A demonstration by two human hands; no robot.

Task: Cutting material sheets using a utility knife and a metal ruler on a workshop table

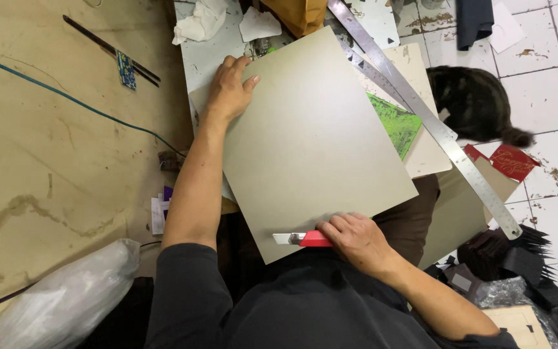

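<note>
A large grey cardboard sheet [311, 142] lies tilted across my lap and the work surface. My left hand [229, 87] rests flat on its far left corner, fingers apart. My right hand [356, 239] is at the sheet's near edge, closed around a red utility knife [306, 240] whose pale blade end points left along that edge.
A long steel ruler [421, 113] lies diagonally to the right over a green cutting mat [392, 123] and more board sheets. A dark cat [473, 100] sits on the tiled floor at right. Crumpled paper [198, 22], a blue cable [66, 97], a plastic bag [59, 304] and black card stacks [518, 258] surround me.
</note>
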